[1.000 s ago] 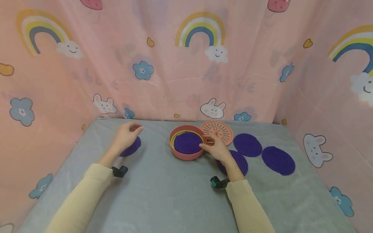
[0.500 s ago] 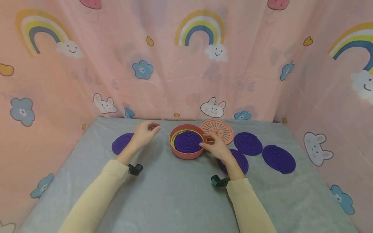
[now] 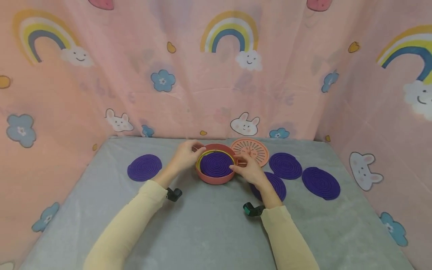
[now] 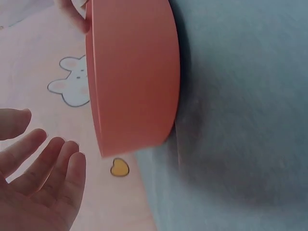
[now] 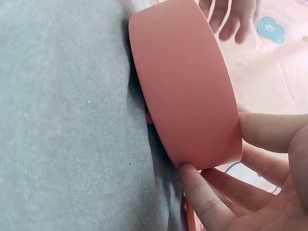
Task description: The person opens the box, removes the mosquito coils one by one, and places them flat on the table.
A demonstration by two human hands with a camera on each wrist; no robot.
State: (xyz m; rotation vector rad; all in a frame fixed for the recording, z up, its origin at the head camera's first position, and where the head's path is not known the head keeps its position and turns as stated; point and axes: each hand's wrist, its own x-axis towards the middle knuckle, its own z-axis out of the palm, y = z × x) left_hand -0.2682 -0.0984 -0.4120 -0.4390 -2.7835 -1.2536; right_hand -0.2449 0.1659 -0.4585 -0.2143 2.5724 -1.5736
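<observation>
A round salmon-pink mosquito coil holder point(image 3: 216, 181) stands on the table. Inside it lies a dark purple mosquito coil point(image 3: 216, 165), with a yellow ring point(image 3: 199, 162) showing around its edge. My right hand point(image 3: 251, 172) holds the holder's right side. In the right wrist view the thumb is at the holder's point(image 5: 187, 86) rim and the fingertips are against its outer wall. My left hand point(image 3: 187, 154) is at the holder's left rim with nothing in it. The left wrist view shows this hand's point(image 4: 45, 185) relaxed fingers apart from the wall point(image 4: 134, 77).
A slotted pink lid point(image 3: 251, 150) lies behind the holder, to the right. Loose purple coils point(image 3: 285, 165) point(image 3: 321, 183) lie on the right, another coil point(image 3: 275, 186) partly under my right forearm. One more coil point(image 3: 145, 167) lies at left. A patterned pink curtain point(image 3: 189, 105) closes off the back.
My left hand has moved right, from above the left coil to the holder's left rim, uncovering that coil. The right hand has kept its place on the holder.
</observation>
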